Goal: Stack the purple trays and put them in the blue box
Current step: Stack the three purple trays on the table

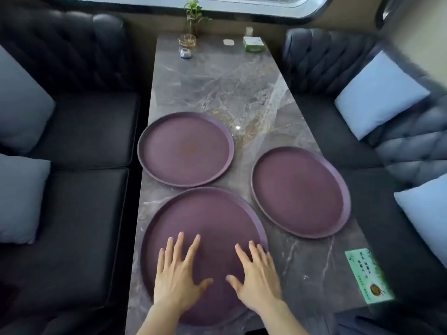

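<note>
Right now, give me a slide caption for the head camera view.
Both open hands, left hand and right hand, hover over the nearest of three round purple trays on a grey marble table.

Left hand [177, 269] and right hand [256, 274] lie flat, palms down, fingers spread.

A green card [368, 276] lies on the marble table [217, 88] at about four o'clock. It bears dark printed characters and a round emblem, too blurred to read.
</note>
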`<move>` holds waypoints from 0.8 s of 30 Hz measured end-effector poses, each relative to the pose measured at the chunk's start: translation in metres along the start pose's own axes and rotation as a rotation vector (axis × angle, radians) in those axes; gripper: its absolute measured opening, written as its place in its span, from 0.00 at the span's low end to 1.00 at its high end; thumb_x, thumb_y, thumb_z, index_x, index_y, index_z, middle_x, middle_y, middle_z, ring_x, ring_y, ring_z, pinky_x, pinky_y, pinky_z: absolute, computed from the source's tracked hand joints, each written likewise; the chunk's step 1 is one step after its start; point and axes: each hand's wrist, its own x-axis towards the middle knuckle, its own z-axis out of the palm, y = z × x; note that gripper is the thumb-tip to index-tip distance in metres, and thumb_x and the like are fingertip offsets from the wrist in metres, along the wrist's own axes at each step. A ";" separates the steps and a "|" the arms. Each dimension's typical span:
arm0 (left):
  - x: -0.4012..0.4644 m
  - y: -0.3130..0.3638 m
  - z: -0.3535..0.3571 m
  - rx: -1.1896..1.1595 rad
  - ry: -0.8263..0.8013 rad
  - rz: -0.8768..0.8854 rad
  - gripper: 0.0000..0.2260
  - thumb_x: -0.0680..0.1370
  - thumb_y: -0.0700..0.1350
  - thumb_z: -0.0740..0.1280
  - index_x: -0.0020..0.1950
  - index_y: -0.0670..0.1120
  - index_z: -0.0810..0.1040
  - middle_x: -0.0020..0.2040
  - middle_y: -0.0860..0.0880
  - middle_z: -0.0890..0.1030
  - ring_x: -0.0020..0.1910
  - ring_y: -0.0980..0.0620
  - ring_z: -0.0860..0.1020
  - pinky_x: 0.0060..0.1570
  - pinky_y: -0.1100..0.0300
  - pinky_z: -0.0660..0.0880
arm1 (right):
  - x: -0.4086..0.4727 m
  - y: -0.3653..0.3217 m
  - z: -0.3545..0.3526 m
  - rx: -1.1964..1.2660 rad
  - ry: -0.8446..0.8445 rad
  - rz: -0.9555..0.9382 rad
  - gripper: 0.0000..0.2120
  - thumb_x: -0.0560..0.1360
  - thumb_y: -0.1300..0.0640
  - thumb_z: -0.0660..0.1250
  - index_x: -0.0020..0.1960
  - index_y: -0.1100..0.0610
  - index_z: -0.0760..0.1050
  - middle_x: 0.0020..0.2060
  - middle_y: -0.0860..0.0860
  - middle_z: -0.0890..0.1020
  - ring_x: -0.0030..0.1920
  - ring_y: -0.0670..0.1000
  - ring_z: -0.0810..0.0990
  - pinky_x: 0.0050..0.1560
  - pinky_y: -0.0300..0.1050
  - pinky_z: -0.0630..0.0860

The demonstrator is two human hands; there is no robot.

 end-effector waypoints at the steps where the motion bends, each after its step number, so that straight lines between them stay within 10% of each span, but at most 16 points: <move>1: 0.001 0.000 0.002 -0.002 -0.050 0.011 0.48 0.66 0.73 0.62 0.77 0.65 0.37 0.82 0.50 0.40 0.79 0.45 0.37 0.76 0.48 0.37 | 0.000 0.004 0.001 -0.003 -0.016 -0.003 0.39 0.73 0.33 0.57 0.78 0.45 0.49 0.79 0.54 0.51 0.78 0.56 0.47 0.77 0.53 0.46; 9: 0.005 0.020 0.020 0.063 -0.087 0.006 0.51 0.63 0.72 0.66 0.78 0.65 0.39 0.81 0.48 0.38 0.79 0.41 0.36 0.77 0.47 0.43 | -0.002 0.036 0.010 -0.024 0.090 -0.007 0.38 0.72 0.34 0.58 0.78 0.42 0.49 0.80 0.50 0.47 0.79 0.51 0.44 0.76 0.59 0.45; 13: 0.009 0.040 0.015 0.066 -0.064 0.019 0.46 0.64 0.72 0.65 0.79 0.61 0.54 0.81 0.44 0.52 0.79 0.41 0.48 0.76 0.47 0.52 | 0.002 0.049 0.001 0.130 0.166 -0.031 0.30 0.74 0.39 0.60 0.75 0.46 0.63 0.77 0.51 0.62 0.77 0.51 0.58 0.76 0.53 0.53; 16: 0.026 0.060 0.005 0.014 0.102 0.070 0.33 0.69 0.67 0.65 0.69 0.52 0.75 0.70 0.46 0.74 0.71 0.42 0.70 0.69 0.46 0.66 | 0.013 0.067 -0.020 0.319 0.414 -0.006 0.16 0.74 0.47 0.66 0.59 0.49 0.80 0.56 0.47 0.82 0.56 0.50 0.80 0.58 0.43 0.74; 24: 0.134 0.173 -0.035 -0.339 0.152 -0.002 0.22 0.76 0.55 0.68 0.69 0.53 0.72 0.64 0.51 0.77 0.63 0.46 0.73 0.56 0.49 0.73 | 0.069 0.197 -0.102 0.496 0.643 0.377 0.07 0.74 0.53 0.68 0.50 0.49 0.82 0.44 0.47 0.81 0.41 0.51 0.82 0.39 0.46 0.77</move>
